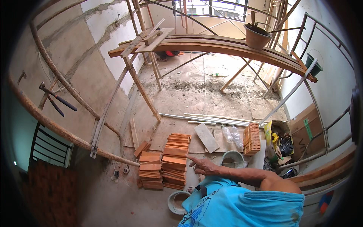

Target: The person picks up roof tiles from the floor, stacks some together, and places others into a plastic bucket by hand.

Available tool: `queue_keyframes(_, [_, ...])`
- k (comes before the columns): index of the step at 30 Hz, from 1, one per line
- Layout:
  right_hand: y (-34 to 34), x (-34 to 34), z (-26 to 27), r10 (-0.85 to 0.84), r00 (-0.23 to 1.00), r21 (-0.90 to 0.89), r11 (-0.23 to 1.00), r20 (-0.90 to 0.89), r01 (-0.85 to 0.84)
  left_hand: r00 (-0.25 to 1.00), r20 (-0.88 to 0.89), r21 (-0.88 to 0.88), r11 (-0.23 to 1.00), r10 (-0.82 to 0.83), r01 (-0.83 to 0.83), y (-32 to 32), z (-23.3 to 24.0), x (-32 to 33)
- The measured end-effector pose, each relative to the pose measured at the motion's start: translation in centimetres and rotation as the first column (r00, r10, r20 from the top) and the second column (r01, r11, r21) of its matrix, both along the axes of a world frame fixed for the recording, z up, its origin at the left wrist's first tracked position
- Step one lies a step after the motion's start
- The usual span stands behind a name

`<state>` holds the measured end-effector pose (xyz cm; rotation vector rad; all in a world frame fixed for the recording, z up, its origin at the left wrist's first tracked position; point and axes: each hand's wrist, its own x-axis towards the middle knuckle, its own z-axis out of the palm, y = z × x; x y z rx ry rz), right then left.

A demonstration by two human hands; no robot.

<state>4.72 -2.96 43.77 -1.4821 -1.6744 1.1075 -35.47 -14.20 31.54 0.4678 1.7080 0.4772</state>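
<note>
My right hand (204,166) reaches across from the right, with bare forearm, its index finger stretched out and the other fingers partly bent. It holds nothing. The fingertip lies over the right edge of a tall stack of thin orange-brown tiles (175,160); I cannot tell whether it touches. A second, shorter stack of such tiles (150,175) stands just left of it. A round bucket (233,159) is behind my forearm, and another bucket (171,203) is on the floor near my blue shirt. My left hand is out of view.
Wooden planks (204,46) on scaffolding carry a mortar bucket (256,37) and a board with a wooden float (153,38). Pincers (58,98) hang on a rusty pipe at left. On the floor are a grey tile (206,137), plastic bottles (232,134), hollow bricks (251,139) and metal profiles (215,119).
</note>
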Motion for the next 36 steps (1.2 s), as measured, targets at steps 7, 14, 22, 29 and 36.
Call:
queue_keyframes(7, [0.2, -0.8, 1.0, 0.054, 0.998, -0.033, 0.998, 0.033, -0.053, 1.000, -0.012, -0.008, 1.000, 0.012, -0.012, -0.7, 0.2, -0.7])
queue_keyframes(14, [-1.7, 2.4, -4.7, 0.086, 0.968, -0.120, 0.991, 0.237, -0.058, 0.998, -0.019, -0.008, 0.998, 0.055, -0.055, -3.2, 0.1, -1.6])
queue_keyframes(22, [-7.9, 8.2, -15.2, -0.032, 0.894, -0.156, 0.981, 0.447, 0.113, 0.989, -0.037, -0.021, 0.989, 0.144, -0.145, -7.5, 0.0, -3.0])
queue_keyframes(29, [-12.5, 11.8, -18.2, 0.087, 0.866, -0.461, 0.870, 0.492, 0.175, 0.978, -0.041, -0.030, 0.978, 0.206, -0.207, -9.8, -0.1, -3.2])
queue_keyframes(36, [-17.8, 12.3, -19.3, -0.008, 0.899, -0.352, 0.919, 0.438, 0.180, 0.977, -0.014, -0.039, 0.976, 0.213, -0.214, -9.3, -0.9, -3.1])
